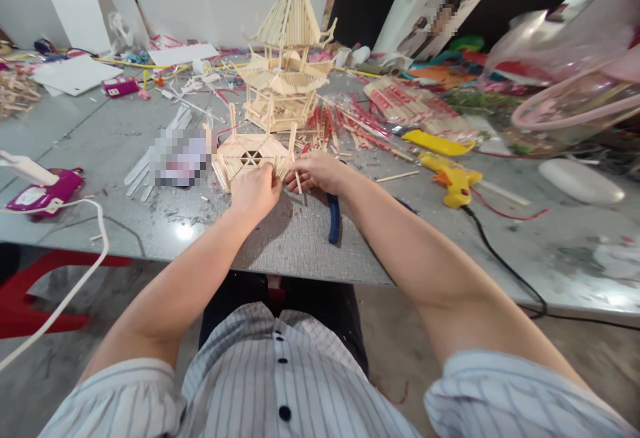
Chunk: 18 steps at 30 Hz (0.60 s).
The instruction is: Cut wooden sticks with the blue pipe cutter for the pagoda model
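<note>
A small roof section point(255, 143) built of pale wooden sticks lies on the table, with short sticks rising from its corners and a latticed opening in the middle. My left hand point(256, 191) is closed on its near edge; the fingertips are partly hidden. At the near right corner, my right hand point(320, 170) pinches a short wooden stick point(299, 183) close against the section. Just behind stands a tiered stick pagoda point(285, 81) with a pointed roof. A dark blue tool handle point(333, 221) shows below my right wrist.
To the right lie a yellow hot glue gun point(453, 178) with a black cord, a yellow utility knife point(437, 143) and a white computer mouse point(581, 181). Red-marked stick packets point(415, 106) are behind. On the left are clear strips point(157, 151) and a purple device point(45, 191) with a white cable.
</note>
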Motion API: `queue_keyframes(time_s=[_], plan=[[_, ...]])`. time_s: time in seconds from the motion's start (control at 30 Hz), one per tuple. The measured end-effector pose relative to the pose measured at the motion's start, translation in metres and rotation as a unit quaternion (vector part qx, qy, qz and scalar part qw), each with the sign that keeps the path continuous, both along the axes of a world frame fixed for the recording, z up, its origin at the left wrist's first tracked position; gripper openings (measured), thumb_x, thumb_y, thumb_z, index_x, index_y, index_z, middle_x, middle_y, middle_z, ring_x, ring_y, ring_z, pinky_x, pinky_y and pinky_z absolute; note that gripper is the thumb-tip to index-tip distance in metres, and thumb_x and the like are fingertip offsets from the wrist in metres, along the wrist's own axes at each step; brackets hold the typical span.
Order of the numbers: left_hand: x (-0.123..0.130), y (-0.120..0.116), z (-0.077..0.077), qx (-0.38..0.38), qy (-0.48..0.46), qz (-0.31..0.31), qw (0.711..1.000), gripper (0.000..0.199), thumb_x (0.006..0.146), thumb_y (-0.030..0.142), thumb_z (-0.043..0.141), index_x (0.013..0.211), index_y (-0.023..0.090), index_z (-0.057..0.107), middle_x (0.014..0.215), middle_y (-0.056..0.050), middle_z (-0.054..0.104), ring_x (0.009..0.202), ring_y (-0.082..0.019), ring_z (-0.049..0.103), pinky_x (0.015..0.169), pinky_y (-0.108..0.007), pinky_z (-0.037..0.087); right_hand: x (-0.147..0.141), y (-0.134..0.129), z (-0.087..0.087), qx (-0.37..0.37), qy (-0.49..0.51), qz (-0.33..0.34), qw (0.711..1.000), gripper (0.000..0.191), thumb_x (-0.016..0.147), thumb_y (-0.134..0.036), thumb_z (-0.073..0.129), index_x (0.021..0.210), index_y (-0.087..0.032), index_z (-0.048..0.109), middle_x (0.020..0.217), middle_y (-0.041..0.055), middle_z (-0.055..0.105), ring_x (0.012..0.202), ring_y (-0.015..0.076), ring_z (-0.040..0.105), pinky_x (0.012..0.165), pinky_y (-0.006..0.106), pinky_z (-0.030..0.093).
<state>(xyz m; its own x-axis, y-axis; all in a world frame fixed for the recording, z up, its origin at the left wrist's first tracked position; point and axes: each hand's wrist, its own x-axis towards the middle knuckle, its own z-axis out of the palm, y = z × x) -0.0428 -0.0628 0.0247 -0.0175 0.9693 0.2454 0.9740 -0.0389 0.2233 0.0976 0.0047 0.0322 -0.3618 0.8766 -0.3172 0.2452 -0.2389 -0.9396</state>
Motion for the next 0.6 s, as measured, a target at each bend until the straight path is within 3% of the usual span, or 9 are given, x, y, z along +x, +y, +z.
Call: queue_keyframes(time_s=[0.37, 0.6], plan=[[-0.002, -0.001, 0.002, -0.013, -0.01, -0.007, 1.0, 0.023, 0.088, 0.03, 0.043, 0.094, 0.017, 0.061, 0.091, -0.011, 0.072, 0.089, -0.027, 0.068, 0.07, -0.035, 0.044, 0.015, 0.027, -0.008, 0.098, -0.015, -0.18, 0.979, 0.022, 0.084, -0.009, 0.053, 0.064, -0.018, 0.05, 0.044, -0.0053, 0.046, 0.038, 0.0069, 0.046, 0.041, 0.018, 0.041], [-0.006, 0.003, -0.001, -0.003, -0.03, -0.059, 0.998, 0.02, 0.087, 0.031, 0.044, 0.09, 0.018, 0.059, 0.086, -0.009, 0.071, 0.08, -0.02, 0.065, 0.065, -0.029, 0.04, 0.033, 0.026, 0.019, 0.116, 0.107, -0.253, 0.955, 0.022, 0.086, -0.012, 0.053, 0.067, -0.019, 0.046, 0.05, -0.0069, 0.048, 0.037, 0.0047, 0.042, 0.041, 0.019, 0.039]])
